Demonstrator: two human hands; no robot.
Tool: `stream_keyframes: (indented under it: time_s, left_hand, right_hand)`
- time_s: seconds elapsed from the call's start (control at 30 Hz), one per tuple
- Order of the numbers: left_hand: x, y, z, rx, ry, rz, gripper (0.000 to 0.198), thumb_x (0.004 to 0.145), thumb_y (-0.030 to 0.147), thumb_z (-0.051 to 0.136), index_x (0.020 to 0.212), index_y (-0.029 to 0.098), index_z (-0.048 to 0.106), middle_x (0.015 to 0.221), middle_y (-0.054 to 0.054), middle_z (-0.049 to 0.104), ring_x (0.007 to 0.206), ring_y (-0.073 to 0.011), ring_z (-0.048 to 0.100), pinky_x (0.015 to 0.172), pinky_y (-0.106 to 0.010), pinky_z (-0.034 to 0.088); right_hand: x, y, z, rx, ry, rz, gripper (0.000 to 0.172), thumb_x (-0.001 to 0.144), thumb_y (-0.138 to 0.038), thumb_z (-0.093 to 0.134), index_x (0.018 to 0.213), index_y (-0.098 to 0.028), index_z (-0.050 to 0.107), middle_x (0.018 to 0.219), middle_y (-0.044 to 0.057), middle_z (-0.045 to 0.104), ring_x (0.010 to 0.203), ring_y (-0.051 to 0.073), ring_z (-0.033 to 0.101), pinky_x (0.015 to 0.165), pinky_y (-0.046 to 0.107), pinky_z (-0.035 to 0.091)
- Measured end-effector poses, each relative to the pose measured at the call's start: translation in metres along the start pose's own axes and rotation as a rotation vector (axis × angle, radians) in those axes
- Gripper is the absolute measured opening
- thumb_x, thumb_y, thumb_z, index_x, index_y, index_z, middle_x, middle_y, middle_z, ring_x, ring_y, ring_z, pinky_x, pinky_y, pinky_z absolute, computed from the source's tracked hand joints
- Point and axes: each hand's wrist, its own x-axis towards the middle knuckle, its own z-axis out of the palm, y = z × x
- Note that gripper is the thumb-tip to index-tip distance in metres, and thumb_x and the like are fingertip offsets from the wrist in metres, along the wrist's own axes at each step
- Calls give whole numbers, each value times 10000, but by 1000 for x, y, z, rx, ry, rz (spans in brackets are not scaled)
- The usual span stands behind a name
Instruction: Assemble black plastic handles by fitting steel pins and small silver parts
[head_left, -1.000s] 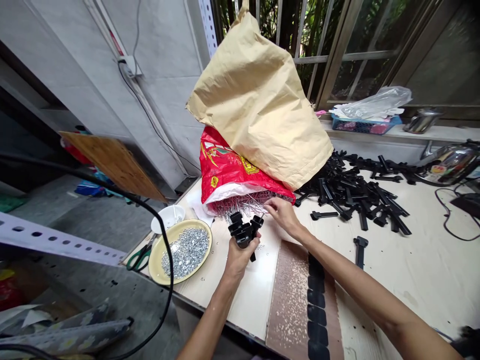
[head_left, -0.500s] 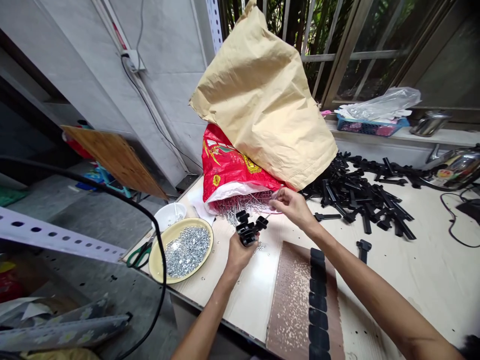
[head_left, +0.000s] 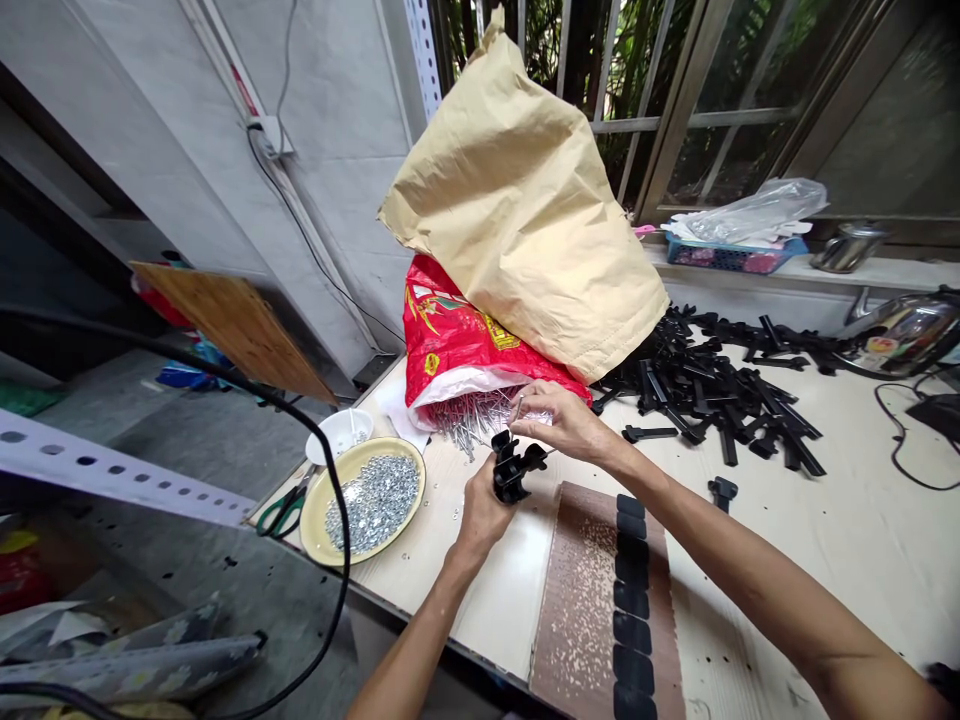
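Pale wood-look table (head_left: 817, 560) against a wall and barred window; going left to right. Green-handled scissors (head_left: 279, 512) lie at the edge, well left of both hands. Just beside them: white round bowl (head_left: 319, 440) and yellow oval dish (head_left: 319, 542) heaped with small shiny metal pieces (head_left: 379, 500), left of the left hand.

Left hand (head_left: 484, 510) is closed in a fist round a bunch of black plastic parts (head_left: 510, 475), ends up; can't count them, they overlap. Beyond it: red printed plastic bag (head_left: 457, 320), mouth toward the hands, thin silver metal pins (head_left: 469, 415) spilling out, tan sack (head_left: 525, 200) slumped on top.

Right hand (head_left: 559, 420) is at the bunch, thumb and fingertips nearly together on one slim metal pin (head_left: 518, 407); whether its tip touches plastic, can't tell.

Near side of right forearm: brown sheet (head_left: 574, 600) with a column of black rounded pads (head_left: 631, 600). Right of the hands: one loose black part (head_left: 721, 490), then the big black pile (head_left: 705, 380).

My take on doing this well: lock the left wrist, fan the bunch so each end is exposed, pinch the pin near its tip, line it up before pushing. Over-squeezing probably twists the parts.
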Motion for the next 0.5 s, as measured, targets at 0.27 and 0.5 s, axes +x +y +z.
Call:
stream_keyframes:
  time_s: [0.27, 0.5]
  left_hand:
    - [3, -9, -5, 105, -16, 51, 415, 597, 94, 667, 994, 211, 635, 834, -18, 688, 740, -203, 626, 667, -264, 450]
    - [5, -10, -4, 124, -18, 83, 372, 615, 101, 670, 967, 219, 646, 852, -41, 677, 783, -222, 624, 688, -275, 445]
  right_hand:
    - [5, -2, 5, 49, -34, -4, 164, 839, -337, 608, 806, -199, 690, 844, 24, 615, 860, 164, 545, 795, 318, 416]
    - [7, 4, 12, 80, -24, 7, 138, 829, -321, 624, 806, -204, 693, 852, 23, 610, 856, 159, 548, 791, 316, 427]
